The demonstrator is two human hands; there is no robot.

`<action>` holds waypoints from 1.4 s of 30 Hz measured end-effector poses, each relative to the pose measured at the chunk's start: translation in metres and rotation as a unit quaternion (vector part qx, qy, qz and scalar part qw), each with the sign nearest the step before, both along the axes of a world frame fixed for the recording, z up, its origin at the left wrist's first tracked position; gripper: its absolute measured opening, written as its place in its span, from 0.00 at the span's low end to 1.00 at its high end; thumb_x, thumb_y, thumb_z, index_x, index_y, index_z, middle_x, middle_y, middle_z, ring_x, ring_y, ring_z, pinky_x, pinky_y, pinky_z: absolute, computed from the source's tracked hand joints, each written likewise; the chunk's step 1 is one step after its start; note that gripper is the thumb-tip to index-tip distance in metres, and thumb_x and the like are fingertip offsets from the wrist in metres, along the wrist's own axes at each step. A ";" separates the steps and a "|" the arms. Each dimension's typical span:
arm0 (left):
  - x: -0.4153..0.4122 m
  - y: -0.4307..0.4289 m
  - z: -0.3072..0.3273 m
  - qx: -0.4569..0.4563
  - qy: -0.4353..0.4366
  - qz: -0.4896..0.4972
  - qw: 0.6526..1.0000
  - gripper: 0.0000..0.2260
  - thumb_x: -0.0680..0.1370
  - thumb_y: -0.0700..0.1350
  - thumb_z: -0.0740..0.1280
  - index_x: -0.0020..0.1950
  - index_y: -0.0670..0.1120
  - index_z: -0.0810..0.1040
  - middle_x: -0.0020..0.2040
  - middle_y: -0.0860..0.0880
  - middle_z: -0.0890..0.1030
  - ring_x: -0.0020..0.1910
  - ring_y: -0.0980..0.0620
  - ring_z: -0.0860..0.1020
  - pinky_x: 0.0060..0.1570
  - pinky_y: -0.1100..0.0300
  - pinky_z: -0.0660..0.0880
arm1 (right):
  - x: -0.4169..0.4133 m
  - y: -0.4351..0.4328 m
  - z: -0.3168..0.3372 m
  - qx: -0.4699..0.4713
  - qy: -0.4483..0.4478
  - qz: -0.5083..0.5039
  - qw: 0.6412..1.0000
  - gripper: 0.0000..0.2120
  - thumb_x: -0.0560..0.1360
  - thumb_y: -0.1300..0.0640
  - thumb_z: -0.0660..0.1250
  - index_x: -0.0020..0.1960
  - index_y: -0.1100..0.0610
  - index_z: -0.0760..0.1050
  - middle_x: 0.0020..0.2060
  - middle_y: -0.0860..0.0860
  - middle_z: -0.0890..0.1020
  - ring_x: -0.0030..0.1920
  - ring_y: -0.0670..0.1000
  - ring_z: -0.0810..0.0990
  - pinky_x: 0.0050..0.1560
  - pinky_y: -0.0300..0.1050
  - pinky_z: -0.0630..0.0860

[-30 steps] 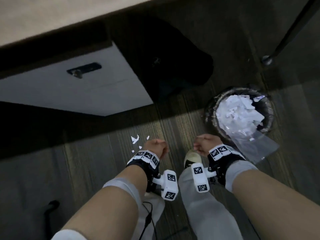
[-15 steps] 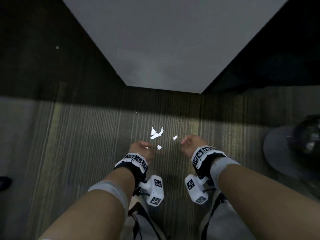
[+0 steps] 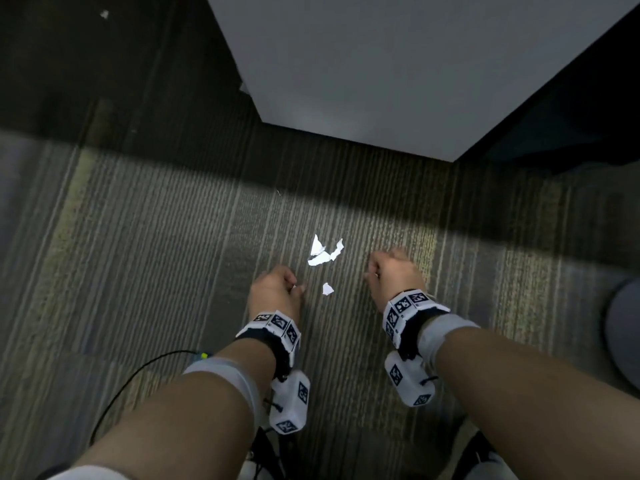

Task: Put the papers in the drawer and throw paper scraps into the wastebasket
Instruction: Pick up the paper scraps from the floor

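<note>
Torn white paper scraps (image 3: 323,252) lie on the striped carpet between my two hands, with one small scrap (image 3: 327,288) nearer to me. My left hand (image 3: 275,294) is low over the carpet just left of them, fingers curled, with a tiny white bit pinched at its fingertips. My right hand (image 3: 394,271) hovers just right of the scraps, fingers curled under so its grasp is hidden. Both wrists carry marker bands and white tracker boxes. A grey rounded shape (image 3: 623,337) at the right edge looks like part of the wastebasket.
The grey drawer cabinet (image 3: 381,81) stands on the carpet right behind the scraps, and dark shadow lies on both sides of it. A lone white scrap (image 3: 104,14) lies far off at the top left. A thin black cable (image 3: 138,375) loops by my left forearm.
The view swung left from the full wastebasket to the carpet in front of the cabinet. Both hands came down beside the scraps. The scrap near my right fingers is no longer visible.
</note>
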State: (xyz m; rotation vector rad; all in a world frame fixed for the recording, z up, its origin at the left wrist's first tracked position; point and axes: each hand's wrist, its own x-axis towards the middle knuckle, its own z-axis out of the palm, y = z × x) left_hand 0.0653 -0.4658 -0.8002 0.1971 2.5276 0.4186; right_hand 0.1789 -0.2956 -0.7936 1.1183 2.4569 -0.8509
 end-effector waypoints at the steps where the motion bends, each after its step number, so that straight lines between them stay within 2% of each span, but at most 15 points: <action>1: 0.011 0.001 0.010 0.008 -0.005 -0.016 1.000 0.04 0.72 0.42 0.74 0.40 0.48 0.79 0.40 0.49 0.83 0.41 0.49 0.82 0.42 0.58 0.79 | 0.011 -0.002 0.007 -0.002 -0.005 0.000 1.000 0.04 0.77 0.58 0.65 0.44 0.55 0.71 0.46 0.52 0.73 0.36 0.51 0.73 0.37 0.38 0.68; 4: 0.055 0.021 0.052 0.026 -0.055 -0.056 0.997 0.05 0.75 0.39 0.70 0.41 0.48 0.79 0.38 0.52 0.82 0.38 0.54 0.81 0.39 0.60 0.80 | 0.057 -0.006 0.049 -0.035 -0.024 -0.020 0.999 0.07 0.77 0.58 0.65 0.41 0.53 0.71 0.42 0.49 0.75 0.37 0.48 0.74 0.31 0.33 0.63; 6: 0.082 0.044 0.083 0.050 -0.079 -0.081 0.992 0.06 0.76 0.40 0.70 0.44 0.50 0.77 0.38 0.55 0.81 0.37 0.58 0.80 0.39 0.62 0.80 | 0.084 -0.008 0.085 -0.065 -0.022 -0.018 0.997 0.06 0.75 0.59 0.67 0.41 0.53 0.72 0.40 0.47 0.77 0.39 0.48 0.76 0.35 0.35 0.71; 8: 0.104 0.073 0.118 0.081 -0.089 -0.128 0.984 0.10 0.75 0.39 0.70 0.50 0.52 0.76 0.38 0.56 0.81 0.38 0.58 0.80 0.41 0.58 0.81 | 0.108 -0.004 0.127 -0.084 -0.010 -0.014 0.996 0.05 0.73 0.62 0.68 0.44 0.53 0.73 0.39 0.48 0.79 0.40 0.49 0.78 0.41 0.43 0.77; 11: 0.122 0.129 0.173 0.106 -0.118 -0.235 0.959 0.19 0.74 0.36 0.69 0.60 0.55 0.72 0.37 0.54 0.80 0.37 0.55 0.80 0.40 0.54 0.80 | 0.135 0.021 0.184 -0.099 -0.007 -0.034 0.994 0.10 0.72 0.63 0.68 0.52 0.54 0.75 0.46 0.51 0.80 0.45 0.53 0.79 0.44 0.43 0.75; 15: 0.155 0.211 0.244 0.105 -0.117 -0.377 0.913 0.25 0.73 0.34 0.66 0.62 0.59 0.67 0.36 0.53 0.80 0.36 0.54 0.80 0.40 0.51 0.81 | 0.177 0.069 0.252 -0.077 -0.015 -0.098 0.992 0.15 0.72 0.62 0.68 0.57 0.52 0.73 0.54 0.52 0.76 0.52 0.55 0.79 0.52 0.48 0.77; 19: 0.198 0.281 0.290 0.116 -0.099 -0.471 0.869 0.21 0.73 0.34 0.64 0.57 0.58 0.69 0.36 0.52 0.79 0.34 0.52 0.79 0.36 0.51 0.81 | 0.221 0.116 0.303 -0.039 -0.034 -0.166 0.985 0.13 0.73 0.62 0.65 0.57 0.53 0.72 0.55 0.54 0.75 0.51 0.58 0.79 0.52 0.51 0.77; 22: 0.225 0.314 0.306 0.114 -0.094 -0.520 0.841 0.18 0.73 0.34 0.65 0.53 0.56 0.72 0.37 0.53 0.80 0.35 0.53 0.80 0.38 0.51 0.82 | 0.248 0.137 0.324 -0.025 -0.046 -0.190 0.980 0.13 0.74 0.62 0.64 0.57 0.53 0.72 0.55 0.55 0.75 0.51 0.60 0.79 0.52 0.54 0.78; 29: 0.259 0.341 0.335 0.106 -0.060 -0.593 0.796 0.09 0.73 0.37 0.71 0.47 0.50 0.78 0.43 0.49 0.81 0.40 0.50 0.80 0.43 0.53 0.81 | 0.281 0.152 0.354 -0.011 -0.034 -0.222 0.974 0.05 0.76 0.62 0.62 0.51 0.58 0.74 0.50 0.57 0.76 0.47 0.59 0.80 0.48 0.53 0.79; 31: 0.263 0.346 0.352 0.103 -0.053 -0.601 0.791 0.09 0.73 0.37 0.70 0.47 0.51 0.78 0.44 0.50 0.80 0.40 0.50 0.80 0.44 0.53 0.81 | 0.288 0.160 0.368 -0.010 -0.010 -0.294 0.956 0.02 0.76 0.61 0.64 0.47 0.57 0.75 0.49 0.54 0.76 0.46 0.56 0.80 0.49 0.52 0.78; 34: 0.269 0.353 0.390 0.085 -0.042 -0.626 0.774 0.08 0.74 0.39 0.71 0.48 0.51 0.77 0.48 0.50 0.78 0.43 0.50 0.80 0.47 0.53 0.80 | 0.304 0.176 0.402 0.033 0.041 -0.450 0.891 0.03 0.74 0.59 0.70 0.42 0.55 0.77 0.48 0.50 0.72 0.41 0.48 0.77 0.47 0.42 0.77; 35: 0.270 0.355 0.407 0.076 -0.037 -0.633 0.770 0.08 0.74 0.39 0.71 0.48 0.51 0.77 0.50 0.50 0.76 0.44 0.50 0.80 0.48 0.53 0.80 | 0.308 0.181 0.418 0.038 0.051 -0.467 0.882 0.04 0.73 0.58 0.71 0.41 0.55 0.77 0.49 0.49 0.71 0.40 0.48 0.76 0.45 0.41 0.77; 37: 0.273 0.360 0.446 0.064 -0.026 -0.647 0.759 0.07 0.74 0.40 0.71 0.48 0.50 0.76 0.54 0.51 0.73 0.43 0.50 0.79 0.49 0.53 0.80 | 0.311 0.188 0.456 0.036 0.057 -0.448 0.892 0.03 0.73 0.58 0.71 0.41 0.55 0.77 0.50 0.49 0.71 0.40 0.49 0.77 0.44 0.42 0.78; 39: 0.285 0.379 0.500 0.069 -0.009 -0.680 0.730 0.07 0.75 0.40 0.71 0.50 0.48 0.77 0.56 0.51 0.72 0.43 0.50 0.79 0.50 0.52 0.80 | 0.319 0.200 0.505 0.045 0.056 -0.439 0.895 0.03 0.73 0.58 0.69 0.42 0.54 0.76 0.51 0.49 0.71 0.41 0.50 0.78 0.45 0.44 0.78; 42: 0.321 0.412 0.589 0.108 0.026 -0.745 0.657 0.07 0.75 0.37 0.70 0.51 0.45 0.77 0.56 0.47 0.75 0.45 0.46 0.80 0.48 0.50 0.80 | 0.346 0.218 0.590 0.088 0.031 -0.453 0.887 0.04 0.73 0.62 0.67 0.43 0.55 0.74 0.52 0.51 0.71 0.41 0.54 0.79 0.46 0.51 0.80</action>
